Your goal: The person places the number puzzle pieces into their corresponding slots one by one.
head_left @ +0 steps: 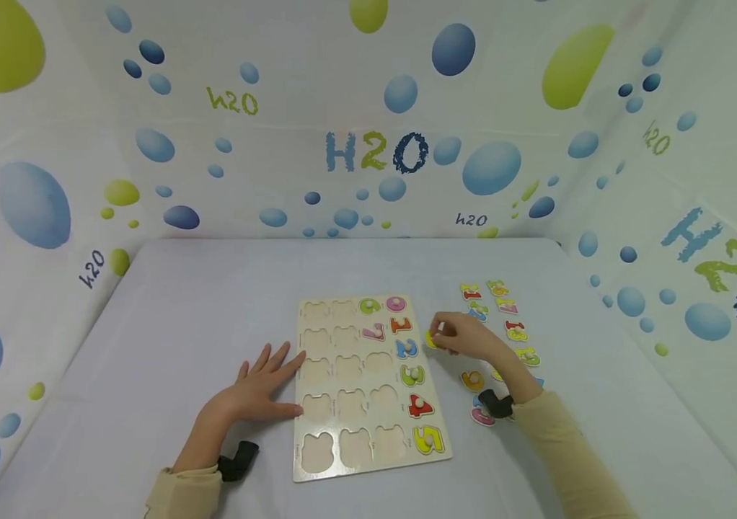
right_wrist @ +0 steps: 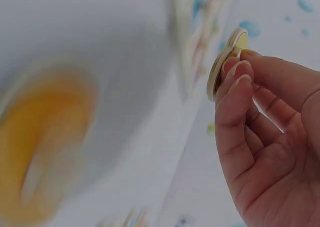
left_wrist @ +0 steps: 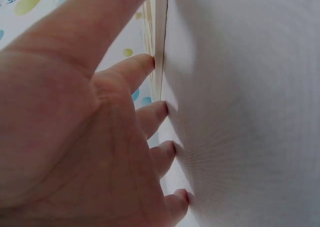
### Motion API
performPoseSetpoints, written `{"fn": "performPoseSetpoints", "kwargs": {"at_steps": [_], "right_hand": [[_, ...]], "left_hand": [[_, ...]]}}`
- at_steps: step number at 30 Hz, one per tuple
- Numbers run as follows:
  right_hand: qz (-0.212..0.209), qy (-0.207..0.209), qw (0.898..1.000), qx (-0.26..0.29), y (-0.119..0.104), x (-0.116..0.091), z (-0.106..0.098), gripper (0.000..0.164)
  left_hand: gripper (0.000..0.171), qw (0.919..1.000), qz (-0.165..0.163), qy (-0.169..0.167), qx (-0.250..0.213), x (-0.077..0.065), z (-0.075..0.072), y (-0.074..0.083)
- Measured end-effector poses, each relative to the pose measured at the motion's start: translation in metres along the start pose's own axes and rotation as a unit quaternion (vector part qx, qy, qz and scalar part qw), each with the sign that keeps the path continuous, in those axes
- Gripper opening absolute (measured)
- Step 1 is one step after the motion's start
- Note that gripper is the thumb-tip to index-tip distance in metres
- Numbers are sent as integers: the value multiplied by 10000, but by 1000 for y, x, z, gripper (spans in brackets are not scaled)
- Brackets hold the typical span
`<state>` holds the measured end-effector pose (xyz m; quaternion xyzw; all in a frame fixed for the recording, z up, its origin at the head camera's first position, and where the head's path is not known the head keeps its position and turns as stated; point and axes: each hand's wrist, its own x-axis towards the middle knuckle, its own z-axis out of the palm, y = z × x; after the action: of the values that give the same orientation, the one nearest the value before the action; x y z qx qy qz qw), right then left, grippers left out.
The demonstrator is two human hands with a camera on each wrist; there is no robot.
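R hand (head_left: 466, 336) right of ctr, pinching yellow pc (head_left: 431, 339) just off board's (head_left: 298, 472) right edge, L hand (head_left: 261, 389) lower left of ctr, fingers spread, thumb + index at board's left edge, 8 number pcs (head_left: 420, 406) seated, loose pcs (head_left: 515, 331) mid-right of frame

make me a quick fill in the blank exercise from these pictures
The piece in the right hand is colored ____.
In the head view, the left hand touches the ____ edge of the board.
Directly below the red 4 sits the number ____.
Immediately right of the pink 7 sits a red ____.

Missing words: yellow; left; 5; 1
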<state>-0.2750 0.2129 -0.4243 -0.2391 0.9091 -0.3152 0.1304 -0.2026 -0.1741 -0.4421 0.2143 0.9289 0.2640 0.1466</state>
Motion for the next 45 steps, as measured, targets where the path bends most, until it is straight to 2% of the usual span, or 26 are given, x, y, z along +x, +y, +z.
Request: {"fn": "performPoseSetpoints", "kwargs": {"at_steps": [3, 6, 13, 20, 23, 24, 26, 29, 33, 35, 37, 40, 45], "right_hand": [[-490, -230, 9985, 95, -22, 18, 16, 5], [-699, -524, 9961, 99, -37, 32, 34, 5], [-307, -712, 9969, 111, -52, 43, 53, 6], [-217, -789, 9965, 153, -55, 43, 58, 9], [-195, -866, 9959, 198, -54, 40, 56, 5], [-217, -908, 9953, 242, -52, 38, 53, 3], [-284, -974, 9940, 401, -48, 28, 45, 11], [-335, -788, 9950, 513, -36, 4, 25, 23], [3, -204, 9998, 49, -15, -34, -2, 18], [235, -172, 9994, -180, -3, -49, -9, 11], [379, -336, 9982, -310, 7, -61, -10, 7], [284, -581, 9977, -215, 20, -69, -4, 4], [-79, -419, 9990, -104, 31, -68, 2, 5]], "left_hand": [[88, 10000, 14, 3, -1, 1, -1, 1], [87, 10000, 67, 0, 2, 2, 0, 2], [86, 9999, 121, -54, 57, 3, 1, 5], [87, 9999, 72, -85, 110, 3, -1, 8], [87, 9999, 85, -73, 72, 3, -1, 8], [87, 9999, 101, -70, 57, 3, 0, 7], [87, 9999, 114, -92, 22, 3, 1, 7], [87, 9998, 138, -115, 31, 3, 3, 5], [87, 9999, 96, -64, 31, 2, 2, 4], [87, 10000, 41, -53, 28, 2, 1, 3], [87, 10000, 21, -53, 49, 1, 0, 3], [87, 10000, 38, -61, 66, 0, -2, 4], [88, 10000, 62, -37, 65, -1, -2, 5]]}}
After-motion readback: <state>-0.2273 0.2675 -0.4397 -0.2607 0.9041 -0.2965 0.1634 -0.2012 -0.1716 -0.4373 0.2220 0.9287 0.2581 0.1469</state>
